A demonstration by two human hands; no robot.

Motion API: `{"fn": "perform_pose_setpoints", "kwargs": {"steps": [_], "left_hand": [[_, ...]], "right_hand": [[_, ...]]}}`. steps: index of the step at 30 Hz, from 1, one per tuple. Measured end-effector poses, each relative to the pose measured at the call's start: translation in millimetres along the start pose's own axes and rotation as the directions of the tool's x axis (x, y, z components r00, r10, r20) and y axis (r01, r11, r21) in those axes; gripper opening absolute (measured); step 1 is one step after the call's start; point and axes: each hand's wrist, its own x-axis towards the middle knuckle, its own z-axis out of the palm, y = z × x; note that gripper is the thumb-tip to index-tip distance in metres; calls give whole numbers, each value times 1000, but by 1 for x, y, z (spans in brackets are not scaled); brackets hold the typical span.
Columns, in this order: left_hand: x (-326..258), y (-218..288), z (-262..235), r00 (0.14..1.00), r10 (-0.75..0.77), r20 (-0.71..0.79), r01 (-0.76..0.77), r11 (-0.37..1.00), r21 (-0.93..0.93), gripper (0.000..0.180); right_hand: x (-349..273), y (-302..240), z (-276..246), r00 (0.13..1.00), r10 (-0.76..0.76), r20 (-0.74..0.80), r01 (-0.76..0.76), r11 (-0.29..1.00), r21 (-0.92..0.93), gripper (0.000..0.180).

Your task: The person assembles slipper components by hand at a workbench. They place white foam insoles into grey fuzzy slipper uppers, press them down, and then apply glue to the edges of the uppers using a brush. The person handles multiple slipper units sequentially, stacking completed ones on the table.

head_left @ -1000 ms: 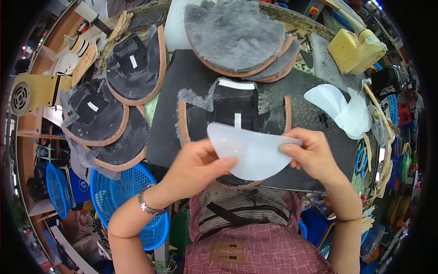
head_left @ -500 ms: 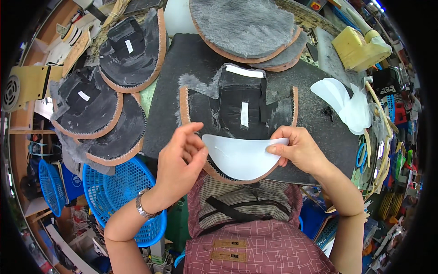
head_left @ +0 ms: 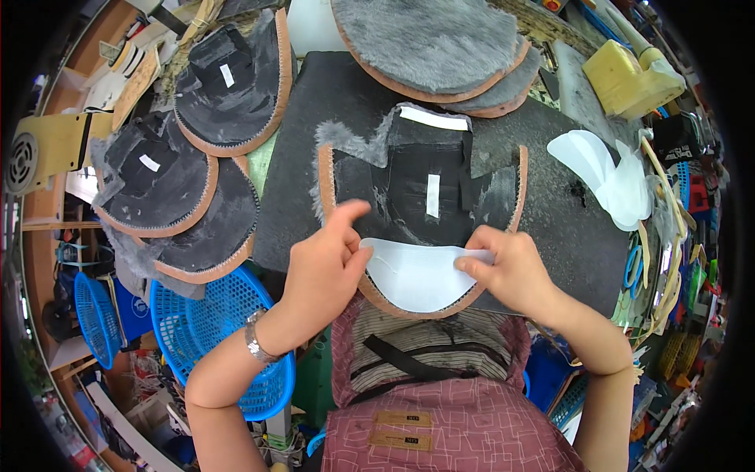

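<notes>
A thin white half-moon sheet (head_left: 417, 275) lies over the rounded near end of a black shoe upper piece (head_left: 409, 197) with brown stitched edging and grey fur. My right hand (head_left: 507, 263) pinches the sheet's right end between thumb and fingers. At its left corner is my left hand (head_left: 326, 256), the thumb on the sheet's edge, index finger raised and the other fingers curled. The sheet's lower curve follows just inside the brown edging. A short white strip (head_left: 433, 196) and a longer one (head_left: 432, 118) are on the upper piece.
Similar black upper pieces (head_left: 153, 177) overlap at the left. Grey furry pieces (head_left: 440, 47) are stacked at the back. More white sheets (head_left: 605, 177) lie on the dark work board (head_left: 550, 244) at right, near blue-handled scissors (head_left: 633, 266). A blue basket (head_left: 212, 330) stands below left.
My left thumb has come onto the sheet's left corner. My right hand has shifted its hold slightly, and the sheet sits closer along the curved edging.
</notes>
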Motion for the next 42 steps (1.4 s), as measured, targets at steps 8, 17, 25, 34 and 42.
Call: {"fn": "perform_pose_setpoints", "kwargs": {"steps": [8,17,25,34,42], "left_hand": [[7,-9,-8,689,639,342,-724,634,273,23],[5,34,8,387,448,806,-861,-139,490,16],[-77,-15,-50,458,-293,839,-689,480,543,9],[-79,-3,-32,931,198,308,-284,921,267,19],[5,-1,-9,849,434,302,-527,745,410,7]], "right_hand": [[-23,-5,24,568,-822,39,695,453,-558,32],[-23,0,45,618,-779,101,694,481,-535,37],[-26,11,48,609,-792,49,680,489,-546,35],[-26,8,50,603,-797,32,667,481,-569,35],[-28,3,54,613,-790,-3,648,504,-572,36]]}}
